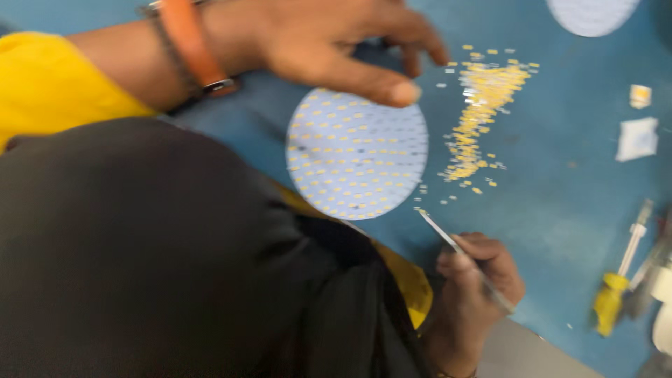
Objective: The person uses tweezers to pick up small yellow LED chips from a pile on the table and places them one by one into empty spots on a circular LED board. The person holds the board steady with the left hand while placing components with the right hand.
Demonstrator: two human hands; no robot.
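A: Nearest us, our right hand has its grip clamped on thin metal tweezers, tips just beside the near edge of the round white circuit board studded with small yellow chips on the blue counter.

B: And our left hand?

A: It hovers over the board's far edge, fingers apart, holding nothing we can see. We judge the step as chip placement; the next move calls for a steady pick from the scattered pile of loose yellow chips.

B: Room?

A: Open counter lies between board and pile. A yellow-handled screwdriver sits well right; a second white round board lies at the far edge.
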